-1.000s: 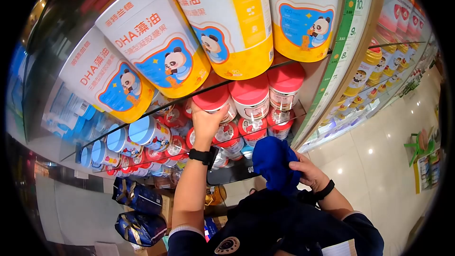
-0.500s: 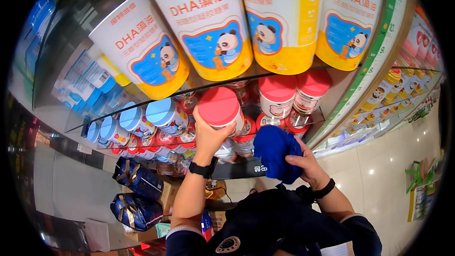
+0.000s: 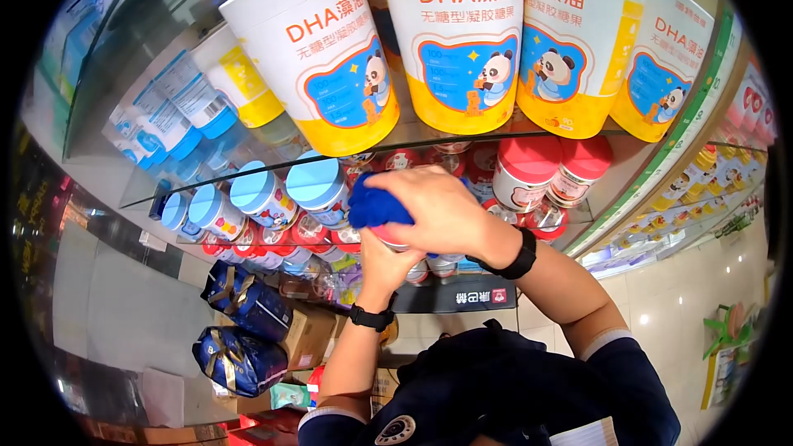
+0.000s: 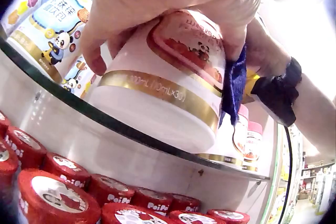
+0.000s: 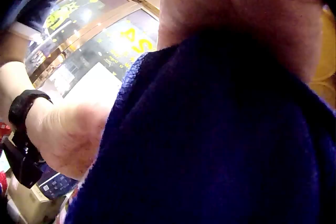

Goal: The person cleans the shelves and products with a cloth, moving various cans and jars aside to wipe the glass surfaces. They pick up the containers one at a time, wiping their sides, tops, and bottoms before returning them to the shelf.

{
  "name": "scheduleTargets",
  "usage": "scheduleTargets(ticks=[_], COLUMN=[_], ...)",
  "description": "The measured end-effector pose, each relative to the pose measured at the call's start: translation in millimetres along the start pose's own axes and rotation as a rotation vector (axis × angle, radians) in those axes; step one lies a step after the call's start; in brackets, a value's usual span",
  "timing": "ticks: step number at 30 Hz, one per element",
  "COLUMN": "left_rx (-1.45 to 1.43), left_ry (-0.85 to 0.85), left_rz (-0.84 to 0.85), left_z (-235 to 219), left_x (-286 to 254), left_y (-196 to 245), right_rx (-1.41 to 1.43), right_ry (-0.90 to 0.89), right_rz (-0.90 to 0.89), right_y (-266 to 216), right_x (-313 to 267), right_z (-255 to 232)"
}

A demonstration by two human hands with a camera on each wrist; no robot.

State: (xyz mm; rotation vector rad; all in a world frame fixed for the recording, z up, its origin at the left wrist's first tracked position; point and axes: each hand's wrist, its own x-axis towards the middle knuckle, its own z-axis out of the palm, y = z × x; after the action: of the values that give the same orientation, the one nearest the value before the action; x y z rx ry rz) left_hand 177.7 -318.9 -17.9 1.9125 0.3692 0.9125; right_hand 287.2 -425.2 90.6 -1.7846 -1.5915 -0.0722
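My left hand (image 3: 385, 268) grips a white canister (image 4: 178, 95) with a gold band, seen close up in the left wrist view. Its base overlaps the glass shelf edge there. A dark blue cloth (image 3: 376, 208) lies over the canister's top, which had a red lid and is mostly hidden now. With its fingers bent over that cloth, my right hand (image 3: 446, 213) holds it against the canister. In the right wrist view the cloth (image 5: 210, 134) fills most of the picture, beside the left hand (image 5: 73, 134).
Red-lidded canisters (image 3: 529, 173) and blue-lidded tubs (image 3: 318, 190) flank the hands on the glass shelf (image 4: 94, 113). Large panda-printed buckets (image 3: 450, 49) stand on the shelf above. Small red-lidded jars (image 4: 58, 195) fill the one below. Blue gift bags (image 3: 239, 359) sit lower left.
The left hand has drawn the red-lidded canister forward from its row. My right hand has brought the blue cloth leftward and up onto it. The head view has shifted left along the shelves.
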Motion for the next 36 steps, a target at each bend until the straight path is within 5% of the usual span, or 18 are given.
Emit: scheduleTargets(ticks=[1,4,9,10,11,12,13,15,17,18,19,21,23,25,27,31,36], left_rx=[-0.038,0.07,-0.38,-0.471,-0.252,-0.029,0.047,-0.043,-0.078,-0.082,-0.088,-0.08,-0.091,-0.121,-0.037,-0.074,-0.041], left_ry=[-0.303,-0.104,-0.159,-0.165,-0.14,-0.087,0.03,0.005,0.002,0.003,0.0,-0.013,0.018,0.002,0.027,0.029,0.015], left_rz=[-0.045,0.111,-0.14,-0.197,-0.062,0.062,0.082,0.057,0.017,0.017,0.017,-0.015,-0.047,-0.044,-0.013,-0.047,0.0], left_z=[-8.2,-1.3,-1.1,-0.8,-2.1,-3.4,-3.0,-14.6,-18.0,-18.9,-19.3,-21.4,-16.7,-12.5,-7.7,-0.8,6.3], left_x=[9.0,2.1,-2.8,-3.9,0.2,4.4,16.2,11.9,12.5,12.5,12.4,9.3,4.6,-4.1,-12.1,-15.4,0.6], left_y=[-11.0,-10.1,-22.9,-27.2,-34.6,-41.9,6.6,-10.5,-12.8,-10.4,-8.1,-7.9,-9.5,-5.0,-11.1,-17.3,-17.0], right_rx=[-0.024,0.054,0.278,0.346,0.414,0.709,0.827,0.984,0.891,0.563,0.524,-0.115,-0.45,-0.302,-0.446,-0.363,-0.532], right_ry=[0.002,-0.042,-0.051,-0.013,0.023,0.097,0.259,0.489,0.662,0.742,0.642,0.653,0.21,-0.031,-0.182,-0.225,-0.004], right_rz=[-0.066,-0.113,-0.221,-0.165,-0.109,0.129,0.28,0.543,0.557,0.301,0.305,0.209,0.223,0.389,0.32,0.426,0.373], right_y=[-0.6,-11.9,-8.0,-7.8,-8.8,-12.5,-6.6,16.9,44.5,48.5,67.4,98.0,138.4,135.0,140.8,100.9,77.3], right_x=[1.6,-2.1,-36.1,-44.7,-52.8,-61.2,-63.7,-55.4,-29.5,-13.2,-0.5,31.4,57.1,50.1,31.1,1.2,-62.8], right_z=[4.2,6.3,0.1,-5.5,-10.4,-11.5,-9.4,-1.9,13.7,18.8,32.2,63.1,86.5,93.1,103.9,77.3,68.9])
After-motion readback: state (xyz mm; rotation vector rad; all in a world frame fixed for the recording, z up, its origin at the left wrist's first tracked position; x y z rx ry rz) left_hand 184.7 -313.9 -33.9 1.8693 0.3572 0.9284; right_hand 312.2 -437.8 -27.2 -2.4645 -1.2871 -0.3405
